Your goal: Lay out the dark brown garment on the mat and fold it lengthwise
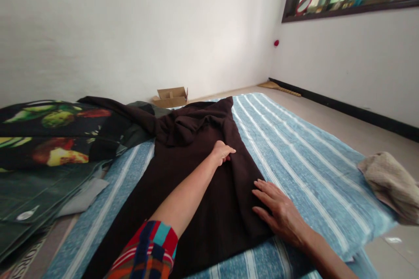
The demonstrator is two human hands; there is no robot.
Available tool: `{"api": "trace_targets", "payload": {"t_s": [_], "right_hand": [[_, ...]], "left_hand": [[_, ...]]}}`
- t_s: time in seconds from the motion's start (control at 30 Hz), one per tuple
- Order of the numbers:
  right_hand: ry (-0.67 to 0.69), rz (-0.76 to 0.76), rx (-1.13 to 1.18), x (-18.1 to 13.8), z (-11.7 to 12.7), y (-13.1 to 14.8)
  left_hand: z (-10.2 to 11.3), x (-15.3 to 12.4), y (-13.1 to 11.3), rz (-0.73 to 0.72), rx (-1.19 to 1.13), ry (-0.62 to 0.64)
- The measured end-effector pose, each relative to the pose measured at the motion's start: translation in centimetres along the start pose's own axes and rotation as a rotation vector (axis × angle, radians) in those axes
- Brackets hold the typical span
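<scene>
A dark brown garment (193,174) lies spread along a blue striped mat (304,157). My left hand (222,152) reaches forward over it with fingers curled, pinching a fold of the brown cloth near the middle. My right hand (278,209) lies flat with fingers spread on the garment's right edge, close to me. The garment's far end is bunched up and one sleeve runs off to the left.
A dark fruit-print sheet (49,135) is piled at the left. A small cardboard box (172,96) sits by the far wall. A beige folded cloth (389,183) rests at the mat's right edge. A window ledge (347,8) is up right.
</scene>
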State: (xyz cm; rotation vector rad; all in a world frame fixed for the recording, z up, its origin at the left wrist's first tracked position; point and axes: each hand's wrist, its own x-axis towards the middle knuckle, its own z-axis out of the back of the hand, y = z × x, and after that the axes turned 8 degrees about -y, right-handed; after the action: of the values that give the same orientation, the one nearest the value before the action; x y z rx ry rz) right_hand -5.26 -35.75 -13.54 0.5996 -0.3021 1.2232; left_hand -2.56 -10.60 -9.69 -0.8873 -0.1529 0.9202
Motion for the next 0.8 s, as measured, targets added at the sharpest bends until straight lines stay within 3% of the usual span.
{"api": "trace_targets", "payload": {"t_s": [0.27, 0.57, 0.8], "right_hand": [[0.086, 0.049, -0.088, 0.6, 0.0, 0.6], [0.115, 0.043, -0.096, 0.0, -0.4, 0.5], [0.122, 0.019, -0.088, -0.6, -0.8, 0.6]], "left_hand": [[0.6, -0.8, 0.6, 0.024, -0.051, -0.002], [1.1, -3.8, 1.2, 0.126, -0.123, 0.239], [1.1, -5.0, 1.6, 0.123, -0.072, 0.253]]}}
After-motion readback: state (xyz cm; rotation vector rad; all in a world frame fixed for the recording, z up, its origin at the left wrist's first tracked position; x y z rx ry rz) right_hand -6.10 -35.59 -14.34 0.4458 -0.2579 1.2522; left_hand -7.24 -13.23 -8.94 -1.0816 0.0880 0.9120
